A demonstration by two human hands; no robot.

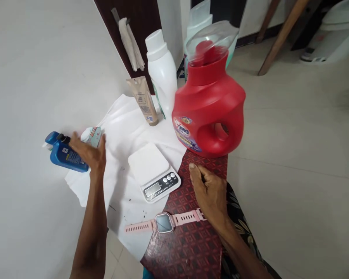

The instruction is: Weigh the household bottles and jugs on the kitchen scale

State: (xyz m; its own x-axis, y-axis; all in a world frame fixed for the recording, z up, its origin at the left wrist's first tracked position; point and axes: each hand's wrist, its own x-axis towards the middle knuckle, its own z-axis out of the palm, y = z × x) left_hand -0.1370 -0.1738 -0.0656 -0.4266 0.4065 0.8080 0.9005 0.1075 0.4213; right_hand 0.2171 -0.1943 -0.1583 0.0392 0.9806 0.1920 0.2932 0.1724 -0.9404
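Note:
My left hand [90,154] is at the far left with thumb and fingers spread, slightly blurred. Just beyond it lies or stands a small white-capped container with a pale teal label [94,135]; whether my fingers touch it I cannot tell. Beside these fingers is a blue bottle [66,157] with a dark cap. My right hand [211,188] rests curled in a loose fist on the red patterned tabletop [189,244], with nothing visible in it. Between my hands sits a white digital scale [149,164] with a bare platform. A pink-strapped smartwatch [164,223] lies in front of it.
A large red OMO detergent jug [209,97] stands behind my right hand. Left of it are a white bottle [165,77] and a beige tube [144,100]. A pale green bottle [198,17] is partly hidden behind the jug. White cloth [119,112] covers the left side.

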